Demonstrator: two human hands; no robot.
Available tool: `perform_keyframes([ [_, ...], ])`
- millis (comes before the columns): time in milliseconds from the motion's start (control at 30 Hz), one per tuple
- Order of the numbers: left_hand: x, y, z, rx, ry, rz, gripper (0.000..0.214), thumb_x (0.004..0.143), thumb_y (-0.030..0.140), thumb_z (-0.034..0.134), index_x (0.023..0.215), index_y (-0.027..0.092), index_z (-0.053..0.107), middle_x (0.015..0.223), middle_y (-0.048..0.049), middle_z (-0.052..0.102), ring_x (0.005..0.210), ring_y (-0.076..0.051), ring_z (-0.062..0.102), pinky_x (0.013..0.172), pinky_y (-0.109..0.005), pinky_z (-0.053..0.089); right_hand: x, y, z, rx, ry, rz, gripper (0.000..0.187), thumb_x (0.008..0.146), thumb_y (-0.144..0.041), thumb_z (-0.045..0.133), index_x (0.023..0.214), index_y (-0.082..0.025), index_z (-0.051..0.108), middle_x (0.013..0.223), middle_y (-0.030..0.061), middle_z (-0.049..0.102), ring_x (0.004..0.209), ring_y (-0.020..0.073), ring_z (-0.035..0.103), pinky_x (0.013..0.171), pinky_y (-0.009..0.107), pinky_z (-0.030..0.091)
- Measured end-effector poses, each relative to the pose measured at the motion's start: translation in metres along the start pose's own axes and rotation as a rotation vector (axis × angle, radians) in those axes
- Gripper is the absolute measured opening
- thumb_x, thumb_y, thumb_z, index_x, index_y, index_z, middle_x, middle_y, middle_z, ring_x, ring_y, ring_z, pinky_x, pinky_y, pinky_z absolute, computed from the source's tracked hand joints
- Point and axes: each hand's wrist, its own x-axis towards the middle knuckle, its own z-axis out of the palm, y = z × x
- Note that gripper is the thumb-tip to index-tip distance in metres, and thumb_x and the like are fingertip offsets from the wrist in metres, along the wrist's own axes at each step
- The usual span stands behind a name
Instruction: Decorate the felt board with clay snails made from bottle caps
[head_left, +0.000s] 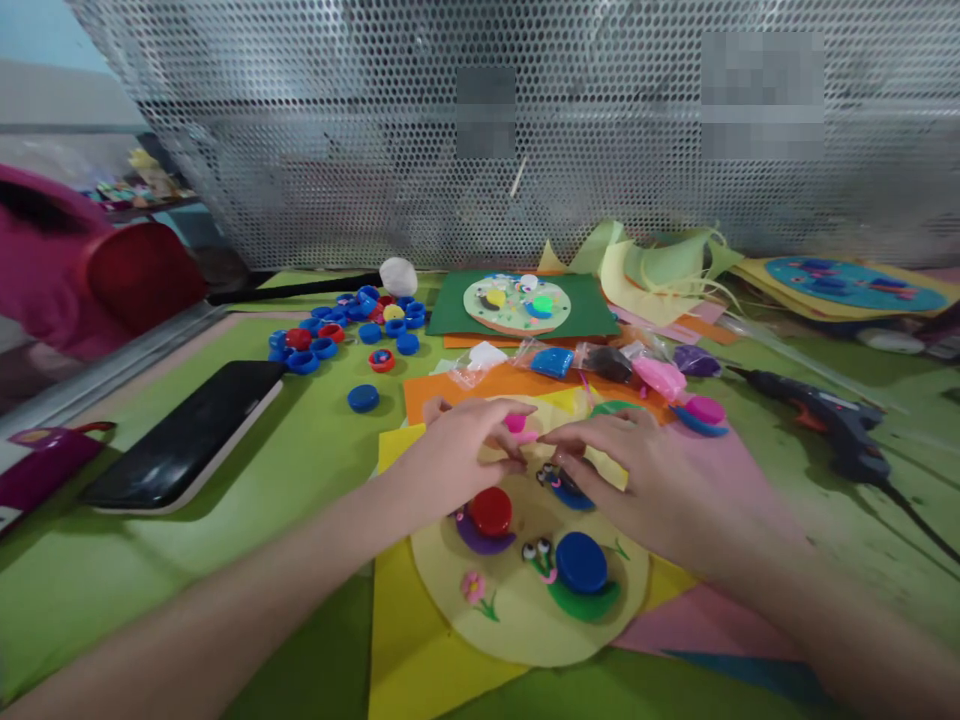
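Note:
A pale yellow paper disc [517, 640] carries bottle-cap snails with modelling-clay bodies: a red cap snail [490, 512], a blue cap snail [581, 563] on green clay, and a dark one [571, 488] partly under my right hand. My left hand [472, 437] curls its fingers around a pink cap-and-clay piece [516, 424] at the disc's upper part. From the right, my right hand [626, 455] brings thumb and forefinger close together beside it; anything tiny between them is hidden. A pink clay flower [473, 587] decorates the lower left.
Loose bottle caps [322, 348] and a phone [191, 435] lie left. Behind the disc are bagged clay pieces [553, 361] and another decorated disc [517, 304] on green paper. A glue gun [825, 415] with its cord lies right. A perforated metal panel [420, 190] stands behind.

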Motion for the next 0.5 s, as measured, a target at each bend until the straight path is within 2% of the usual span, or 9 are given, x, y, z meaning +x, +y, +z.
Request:
perform_keyframes([
  [233,-0.0004,0.0028,0.0009,0.033,-0.017,0.014,0.040,0.079,0.019,0.060,0.118,0.019,0.051,0.090,-0.0016,0.071,0.108,-0.021,0.057,0.096,-0.036,0.034,-0.0009,0.0012,0.0003,0.022,-0.038,0.010,0.019,0.085,-0.018,0.049,0.097,-0.025,0.063,0.097,0.0007,0.069,0.087,0.0204,0.062,0.079,0.041,0.042],
  [500,0.0002,-0.0038,0.0016,0.079,0.027,0.064,0.040,0.079,0.015,0.057,0.118,0.020,0.052,0.100,-0.0023,0.069,0.113,-0.020,0.051,0.094,-0.036,0.036,-0.0016,0.0034,0.0022,0.019,-0.026,-0.022,0.021,0.085,-0.017,0.048,0.098,-0.027,0.063,0.095,0.0011,0.070,0.086,0.0202,0.062,0.081,0.041,0.039],
])
